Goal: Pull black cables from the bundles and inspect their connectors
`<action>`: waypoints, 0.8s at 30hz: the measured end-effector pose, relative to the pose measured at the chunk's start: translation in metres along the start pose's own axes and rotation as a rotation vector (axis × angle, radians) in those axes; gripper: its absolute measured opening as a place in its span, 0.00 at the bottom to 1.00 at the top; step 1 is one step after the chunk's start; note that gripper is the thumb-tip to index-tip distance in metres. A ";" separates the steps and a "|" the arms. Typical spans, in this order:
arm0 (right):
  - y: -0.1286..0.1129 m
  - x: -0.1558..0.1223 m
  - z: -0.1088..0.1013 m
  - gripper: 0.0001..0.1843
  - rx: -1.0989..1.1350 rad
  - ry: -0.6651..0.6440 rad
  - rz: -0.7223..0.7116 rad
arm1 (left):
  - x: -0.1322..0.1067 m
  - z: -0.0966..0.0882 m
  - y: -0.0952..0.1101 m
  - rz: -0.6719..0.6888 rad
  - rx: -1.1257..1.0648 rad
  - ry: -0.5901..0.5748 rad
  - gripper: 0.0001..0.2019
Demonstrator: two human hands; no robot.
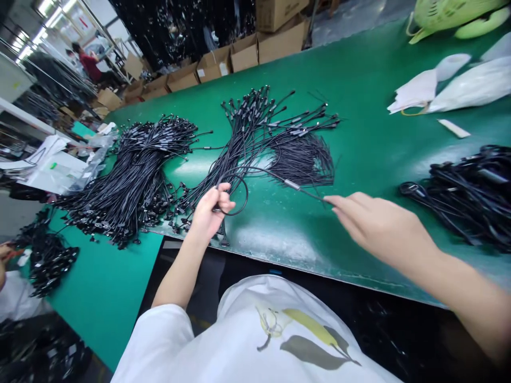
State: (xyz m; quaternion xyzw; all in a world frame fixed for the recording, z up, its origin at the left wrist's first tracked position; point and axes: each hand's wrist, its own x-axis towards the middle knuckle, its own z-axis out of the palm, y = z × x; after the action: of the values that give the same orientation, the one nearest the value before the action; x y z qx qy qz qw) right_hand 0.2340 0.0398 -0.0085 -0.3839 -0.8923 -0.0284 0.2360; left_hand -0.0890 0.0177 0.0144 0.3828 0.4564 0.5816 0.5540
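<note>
My left hand [211, 210] is closed on a black cable [246, 198], which makes a loop beside the fingers. From there the cable runs right, past a light grey sleeve or label [291, 184], to my right hand [371, 221]. The right fingers pinch its end; the exact tip is hidden by them. Behind the left hand, a loose bunch of black cables [235, 143] fans out across the table. A pile of thin black ties or wires [301, 159] lies between the hands, farther back.
A large heap of cables [136, 170] lies left on the green table [359, 154], and bundled cables [471, 197] lie right. White bags [475, 85] and a green basket [451, 16] sit far right. Cardboard boxes [213, 64] line the back edge. Another person's hand [6, 252] shows far left.
</note>
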 end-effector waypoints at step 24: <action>-0.066 0.040 0.063 0.21 1.796 0.251 0.875 | -0.030 0.084 -0.081 -0.340 -0.462 -0.122 0.23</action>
State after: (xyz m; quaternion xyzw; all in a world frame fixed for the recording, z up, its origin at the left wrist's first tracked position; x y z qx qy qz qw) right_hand 0.1383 0.0349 -0.0382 -0.3522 -0.3328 0.7036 0.5198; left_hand 0.0176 -0.0054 -0.0373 0.1990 0.3351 0.5449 0.7424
